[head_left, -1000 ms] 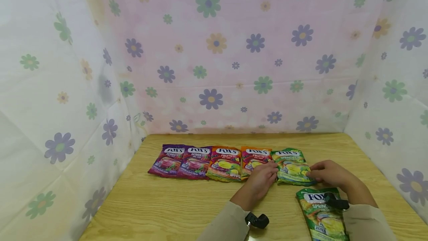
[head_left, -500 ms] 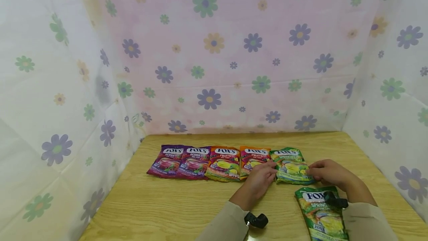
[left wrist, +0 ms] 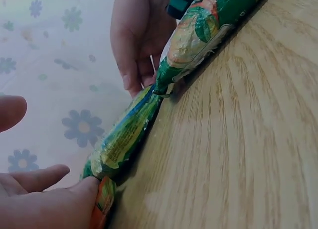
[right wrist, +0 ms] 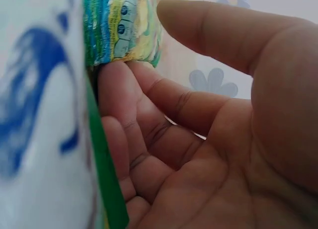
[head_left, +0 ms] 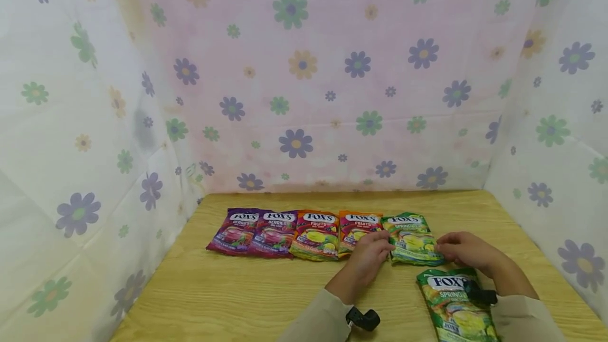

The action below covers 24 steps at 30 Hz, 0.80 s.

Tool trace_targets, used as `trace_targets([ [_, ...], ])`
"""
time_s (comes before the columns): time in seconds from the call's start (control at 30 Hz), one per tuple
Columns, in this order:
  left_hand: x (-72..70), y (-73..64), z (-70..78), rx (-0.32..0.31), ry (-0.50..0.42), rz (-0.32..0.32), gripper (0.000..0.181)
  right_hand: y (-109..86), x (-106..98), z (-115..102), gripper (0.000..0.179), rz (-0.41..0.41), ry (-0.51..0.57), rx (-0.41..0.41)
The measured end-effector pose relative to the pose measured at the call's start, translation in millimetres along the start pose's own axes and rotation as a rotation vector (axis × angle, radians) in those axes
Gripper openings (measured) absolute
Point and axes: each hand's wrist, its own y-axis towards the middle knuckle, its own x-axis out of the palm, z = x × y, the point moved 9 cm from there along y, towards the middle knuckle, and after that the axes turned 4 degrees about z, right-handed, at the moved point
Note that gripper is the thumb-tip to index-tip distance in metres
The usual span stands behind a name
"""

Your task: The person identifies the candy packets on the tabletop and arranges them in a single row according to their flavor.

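Note:
A green Fox's candy bag (head_left: 410, 237) lies at the right end of a row on the table. My left hand (head_left: 364, 262) touches its left edge, over the lower part of an orange Fox's Fruits bag (head_left: 352, 226). In the left wrist view, the left thumb (left wrist: 11, 113) stands apart from the fingers. My right hand (head_left: 470, 251) touches the green bag's right edge with its fingertips (right wrist: 117, 82), fingers slightly bent and thumb raised off it. A second green bag (head_left: 456, 313) lies nearer, partly under the right wrist's camera and sleeve.
Another orange Fruits bag (head_left: 315, 236) and two purple Berries bags, one at the far left (head_left: 235, 234) and one beside it (head_left: 273, 236), continue the row leftward. The wooden table (head_left: 214, 300) meets flowered cloth walls (head_left: 332, 120) at the back and sides.
The head view has shifted slightly. Both hands stay at the sides of the green bag, and the bags show no clear movement.

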Motion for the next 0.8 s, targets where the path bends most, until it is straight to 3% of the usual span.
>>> trace_targets([
  [0.23, -7.0, -19.6, 4.8, 0.01, 0.288, 0.06, 0.048, -8.7, 4.1, 6.4, 0.055, -0.049, -0.001, -0.031],
  [0.37, -4.5, -31.1, 5.2, 0.009, 0.397, 0.033, 0.044, -15.8, 0.4, 7.9, 0.054, -0.07, -0.011, -0.071],
  [0.63, 7.8, -46.4, -2.8, -0.131, 0.339, -0.039, 0.041, -26.6, -12.3, 17.1, 0.056, -0.068, -0.013, -0.051],
  [0.8, 19.7, -58.4, -11.8, -0.255, 0.301, -0.155, 0.039, -34.8, -21.6, 25.0, 0.058, -0.019, 0.015, -0.006],
])
